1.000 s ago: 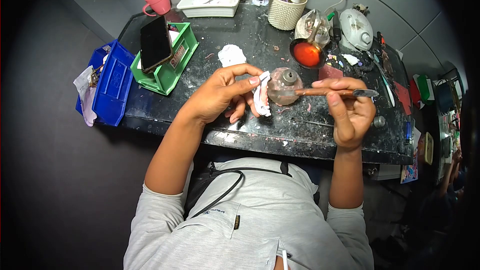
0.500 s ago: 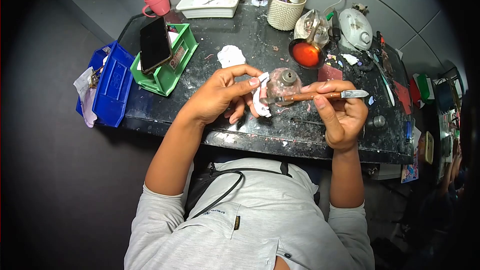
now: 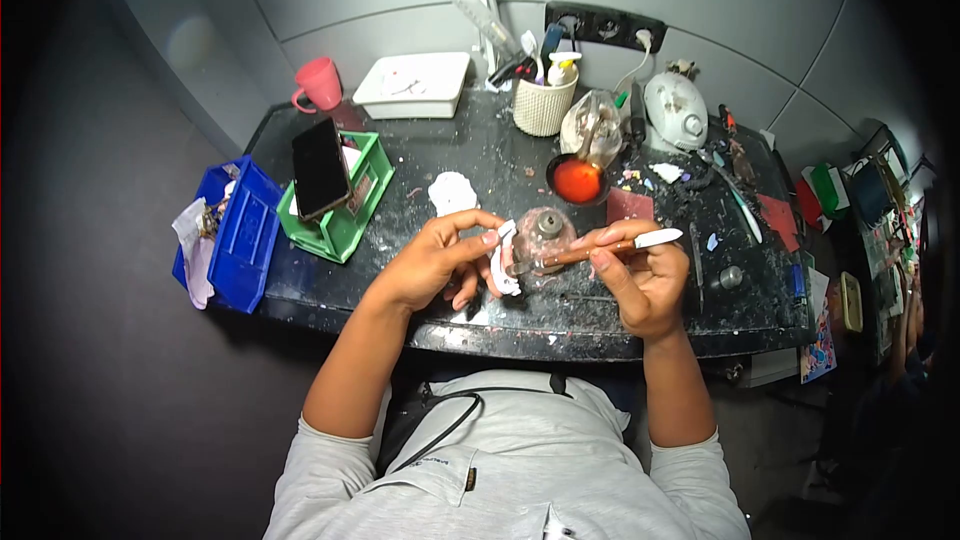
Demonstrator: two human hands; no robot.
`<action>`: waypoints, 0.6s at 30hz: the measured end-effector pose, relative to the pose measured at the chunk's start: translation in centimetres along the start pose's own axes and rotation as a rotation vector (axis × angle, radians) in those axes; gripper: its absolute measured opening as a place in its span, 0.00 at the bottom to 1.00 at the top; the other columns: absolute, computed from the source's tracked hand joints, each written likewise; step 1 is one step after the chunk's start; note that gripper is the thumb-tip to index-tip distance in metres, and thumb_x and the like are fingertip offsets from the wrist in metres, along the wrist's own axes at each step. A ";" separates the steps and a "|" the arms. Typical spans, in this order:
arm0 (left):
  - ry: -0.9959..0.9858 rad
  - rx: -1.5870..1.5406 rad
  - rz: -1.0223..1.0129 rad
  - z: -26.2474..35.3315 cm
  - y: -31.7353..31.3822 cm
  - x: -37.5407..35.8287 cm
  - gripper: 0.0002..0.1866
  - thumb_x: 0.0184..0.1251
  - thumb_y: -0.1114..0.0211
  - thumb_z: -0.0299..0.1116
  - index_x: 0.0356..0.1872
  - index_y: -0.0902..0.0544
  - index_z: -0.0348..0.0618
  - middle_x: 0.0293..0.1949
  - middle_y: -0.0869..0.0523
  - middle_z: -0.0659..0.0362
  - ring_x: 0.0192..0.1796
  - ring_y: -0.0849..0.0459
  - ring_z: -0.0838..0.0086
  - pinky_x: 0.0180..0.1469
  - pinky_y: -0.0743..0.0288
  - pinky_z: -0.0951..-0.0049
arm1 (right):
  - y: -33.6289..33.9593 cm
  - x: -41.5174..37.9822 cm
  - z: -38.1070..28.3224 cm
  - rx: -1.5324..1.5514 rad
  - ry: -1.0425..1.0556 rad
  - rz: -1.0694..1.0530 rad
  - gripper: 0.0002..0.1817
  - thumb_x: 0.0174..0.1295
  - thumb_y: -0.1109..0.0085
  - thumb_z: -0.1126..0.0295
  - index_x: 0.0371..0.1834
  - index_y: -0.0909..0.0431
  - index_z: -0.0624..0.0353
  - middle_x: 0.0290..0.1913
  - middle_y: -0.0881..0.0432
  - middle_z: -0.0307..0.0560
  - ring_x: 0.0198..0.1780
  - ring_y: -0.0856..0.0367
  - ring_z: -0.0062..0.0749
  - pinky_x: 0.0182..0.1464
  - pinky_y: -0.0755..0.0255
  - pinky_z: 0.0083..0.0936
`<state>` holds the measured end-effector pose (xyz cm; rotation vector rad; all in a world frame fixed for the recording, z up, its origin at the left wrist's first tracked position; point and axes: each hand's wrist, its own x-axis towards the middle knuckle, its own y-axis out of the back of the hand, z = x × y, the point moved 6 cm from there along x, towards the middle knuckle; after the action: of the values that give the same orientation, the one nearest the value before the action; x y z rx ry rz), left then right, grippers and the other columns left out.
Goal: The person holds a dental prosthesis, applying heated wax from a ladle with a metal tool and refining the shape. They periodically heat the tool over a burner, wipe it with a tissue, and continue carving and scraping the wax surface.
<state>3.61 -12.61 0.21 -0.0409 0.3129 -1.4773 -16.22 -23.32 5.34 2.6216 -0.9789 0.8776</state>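
Observation:
My left hand (image 3: 425, 265) is closed on a white plaster-like piece (image 3: 504, 265) with some pink on it, held up over the front of the table between thumb and fingers. In my right hand (image 3: 650, 285) is a wax knife (image 3: 578, 255) with a brown wooden handle. Its pale blade points right, while its other end reaches to the white piece. Just behind the tool stands a glass spirit burner (image 3: 546, 232) with a metal top. Beyond that sits a small dark pan (image 3: 578, 182) of red-orange liquid. Another white piece (image 3: 452, 194) lies behind my left hand.
On the left are a blue bin (image 3: 236, 250) and a green bin (image 3: 350, 215) carrying a phone (image 3: 322, 168). A pink mug (image 3: 320, 85), white tray (image 3: 412, 85) and woven cup (image 3: 542, 108) line the back. Pink sheets (image 3: 630, 208) and tools lie at right.
The camera view has tilted up, so the table sits lower in the frame. The wax knife has turned slightly, its blade end now higher. Both hands keep their holds.

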 end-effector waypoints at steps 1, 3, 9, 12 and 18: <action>-0.011 0.012 -0.005 0.0 0.0 0.0 0.15 0.78 0.44 0.36 0.56 0.25 0.37 0.29 0.12 0.48 0.13 0.23 0.77 0.12 0.38 0.80 | 0.1 0.2 -0.3 0.018 0.015 0.018 0.06 0.67 0.41 0.80 0.45 0.25 0.67 0.41 0.13 0.55 0.41 0.14 0.27 0.44 0.22 0.22; -0.030 -0.050 0.005 -0.3 0.3 0.2 0.15 0.78 0.44 0.36 0.56 0.25 0.36 0.31 0.12 0.49 0.15 0.21 0.76 0.12 0.34 0.80 | 1.1 0.3 -0.6 0.035 0.004 0.074 0.05 0.67 0.42 0.80 0.44 0.25 0.67 0.40 0.13 0.55 0.41 0.14 0.27 0.45 0.22 0.22; -0.101 -0.117 0.031 0.2 0.7 0.4 0.16 0.78 0.46 0.37 0.57 0.25 0.35 0.30 0.14 0.47 0.15 0.22 0.71 0.14 0.32 0.78 | 4.1 0.4 0.3 0.034 0.020 0.405 0.05 0.69 0.40 0.76 0.43 0.24 0.64 0.39 0.14 0.50 0.40 0.16 0.23 0.45 0.23 0.19; -0.137 -0.103 0.023 0.1 1.0 0.1 0.17 0.79 0.48 0.37 0.57 0.26 0.33 0.29 0.15 0.45 0.14 0.25 0.72 0.13 0.33 0.77 | 4.0 0.3 1.5 0.099 0.070 0.422 0.02 0.69 0.38 0.75 0.41 0.21 0.60 0.36 0.16 0.40 0.38 0.19 0.18 0.40 0.24 0.17; -0.220 -0.075 0.123 -0.3 2.4 0.9 0.17 0.78 0.47 0.39 0.57 0.25 0.38 0.35 0.15 0.55 0.23 0.16 0.69 0.12 0.32 0.77 | 3.7 0.1 1.6 -0.021 0.194 0.379 0.06 0.68 0.36 0.72 0.38 0.23 0.62 0.34 0.18 0.37 0.36 0.21 0.14 0.39 0.26 0.19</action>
<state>5.86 -13.18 -0.77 -0.2388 0.1883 -1.3247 -17.81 -26.85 4.06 2.3133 -1.4440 1.1701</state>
